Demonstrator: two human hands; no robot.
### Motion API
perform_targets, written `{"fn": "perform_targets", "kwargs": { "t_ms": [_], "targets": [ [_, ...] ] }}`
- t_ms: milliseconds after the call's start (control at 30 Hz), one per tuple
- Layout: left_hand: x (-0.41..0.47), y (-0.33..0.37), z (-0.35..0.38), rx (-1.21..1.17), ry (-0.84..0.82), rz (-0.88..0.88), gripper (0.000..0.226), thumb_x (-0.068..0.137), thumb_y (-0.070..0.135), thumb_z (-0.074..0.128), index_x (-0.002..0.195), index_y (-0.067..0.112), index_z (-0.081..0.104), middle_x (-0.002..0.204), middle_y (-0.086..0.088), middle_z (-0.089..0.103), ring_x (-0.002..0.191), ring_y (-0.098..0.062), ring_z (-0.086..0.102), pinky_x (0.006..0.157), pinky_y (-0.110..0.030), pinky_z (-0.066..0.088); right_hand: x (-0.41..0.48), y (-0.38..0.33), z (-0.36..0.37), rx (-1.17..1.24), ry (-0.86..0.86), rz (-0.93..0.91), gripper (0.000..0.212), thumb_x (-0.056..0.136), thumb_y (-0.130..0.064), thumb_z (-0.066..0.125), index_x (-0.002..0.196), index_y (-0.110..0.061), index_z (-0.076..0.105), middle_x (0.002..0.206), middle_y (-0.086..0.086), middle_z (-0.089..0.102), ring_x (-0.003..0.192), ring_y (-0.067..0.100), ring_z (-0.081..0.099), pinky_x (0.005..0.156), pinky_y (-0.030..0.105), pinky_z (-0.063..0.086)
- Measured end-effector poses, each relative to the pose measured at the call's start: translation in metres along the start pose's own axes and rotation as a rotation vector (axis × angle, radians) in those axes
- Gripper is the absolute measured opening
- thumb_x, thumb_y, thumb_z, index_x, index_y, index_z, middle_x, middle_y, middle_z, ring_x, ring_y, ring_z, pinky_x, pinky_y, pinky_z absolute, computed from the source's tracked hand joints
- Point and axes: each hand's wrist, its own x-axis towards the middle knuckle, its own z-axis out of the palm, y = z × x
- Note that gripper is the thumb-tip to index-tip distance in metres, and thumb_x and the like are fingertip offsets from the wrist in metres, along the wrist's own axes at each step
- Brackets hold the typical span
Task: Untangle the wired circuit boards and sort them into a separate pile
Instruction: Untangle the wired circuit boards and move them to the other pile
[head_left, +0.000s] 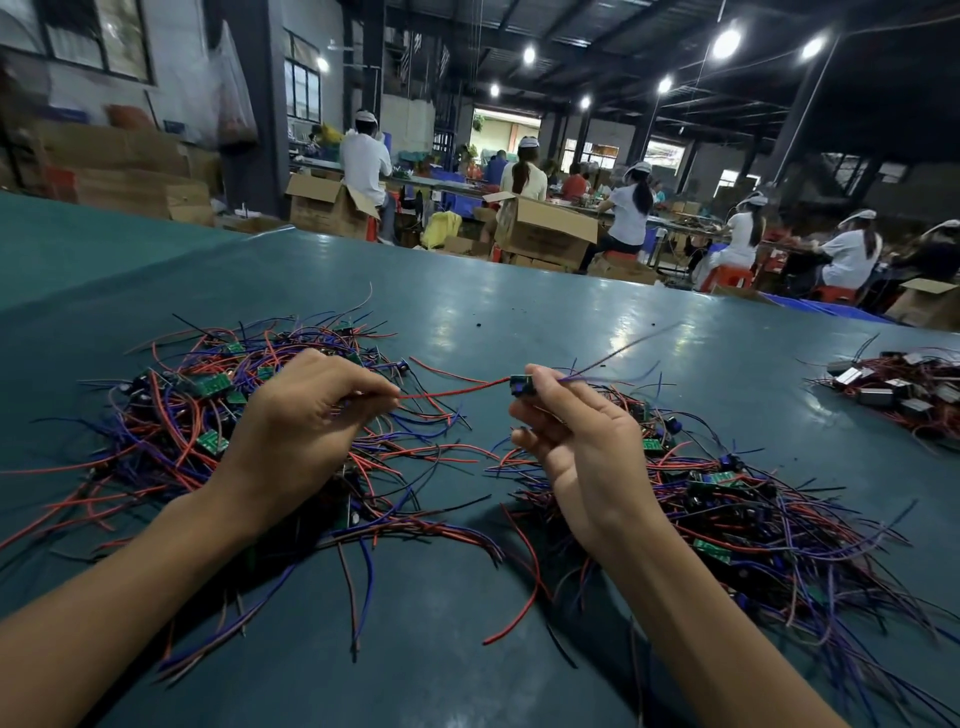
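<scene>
Left hand (306, 415) pinches a red wire (452, 391); right hand (576, 436) grips its circuit board (521, 385). Right pile (737, 499) rivals the left tangle (197, 410), so roughly half seems sorted.

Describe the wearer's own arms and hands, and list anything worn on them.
Both are bare. The left hand and right hand wear no gloves, and no ring shows on the visible fingers. The left forearm and right forearm are uncovered down to the frame edge, with no sleeve, watch or bracelet in view.
</scene>
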Motion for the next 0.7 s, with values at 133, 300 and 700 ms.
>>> {"fn": "perform_targets", "kwargs": {
  "t_ms": [133,300,700],
  "targets": [
    [0.003,-0.005,-0.005,0.038,0.075,-0.025,0.015,0.082,0.01,0.078,0.096,0.006,0.077,0.09,-0.001,0.071,0.084,-0.026,0.06,0.07,-0.037,0.049,0.0,0.001,-0.002,0.009,-0.007,0.007,0.015,0.088,0.003,0.066,0.099,-0.001,0.074,0.093,0.018,0.074,0.088,0.026,0.073,0.071,0.03,0.06],
    [0.002,-0.01,-0.004,0.058,0.084,-0.053,0.017,0.08,0.005,0.081,0.097,0.006,0.077,0.09,-0.002,0.072,0.084,-0.024,0.058,0.073,-0.027,0.043,0.0,0.003,0.0,0.015,-0.025,-0.026,0.018,0.086,0.009,0.065,0.1,0.002,0.074,0.099,0.022,0.074,0.093,0.031,0.073,0.074,0.031,0.06],
    [0.001,-0.015,-0.001,0.063,0.08,-0.01,0.017,0.082,0.007,0.079,0.098,0.007,0.077,0.09,0.0,0.071,0.082,-0.02,0.055,0.074,-0.021,0.041,0.002,0.004,-0.002,0.044,-0.025,-0.037,0.02,0.084,0.006,0.067,0.103,0.003,0.073,0.1,0.023,0.074,0.093,0.031,0.074,0.074,0.032,0.06]
  ]
}}
